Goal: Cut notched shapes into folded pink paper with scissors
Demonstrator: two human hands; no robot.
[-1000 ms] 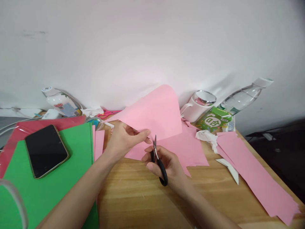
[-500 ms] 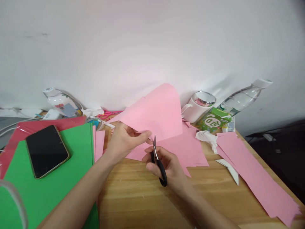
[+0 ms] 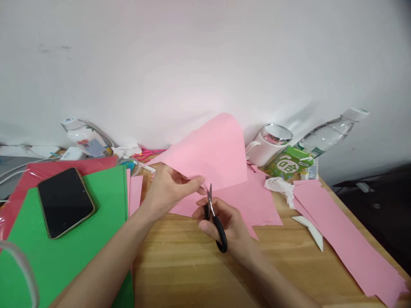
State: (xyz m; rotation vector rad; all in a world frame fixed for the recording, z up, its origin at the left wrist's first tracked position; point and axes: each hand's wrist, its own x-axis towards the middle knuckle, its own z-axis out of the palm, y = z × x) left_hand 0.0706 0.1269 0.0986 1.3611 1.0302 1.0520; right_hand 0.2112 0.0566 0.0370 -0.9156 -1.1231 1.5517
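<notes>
My left hand (image 3: 173, 188) pinches the lower edge of a pink paper sheet (image 3: 215, 149), thumb on the near side. The sheet curves upward and leans back toward the wall. In my right hand (image 3: 227, 218) is a pair of black-handled scissors (image 3: 219, 231), blades pointing up at the sheet's lower edge beside my left fingertips. Whether the blades are fully closed on the paper is hard to tell. Under the raised sheet, more pink paper (image 3: 263, 205) lies on the wooden table (image 3: 180, 265).
A black phone (image 3: 67, 202) rests on green paper (image 3: 105, 214) at left. Behind stand a white bottle (image 3: 88, 139), pink scissors (image 3: 149, 153), a white mug (image 3: 265, 145), a green packet (image 3: 289, 162) and a tilted clear bottle (image 3: 330, 134). Pink strips (image 3: 346, 244) lie along the right edge.
The whole view has shifted very slightly to the right. Both hands, the scissors and the pink sheet keep nearly the same positions relative to each other.
</notes>
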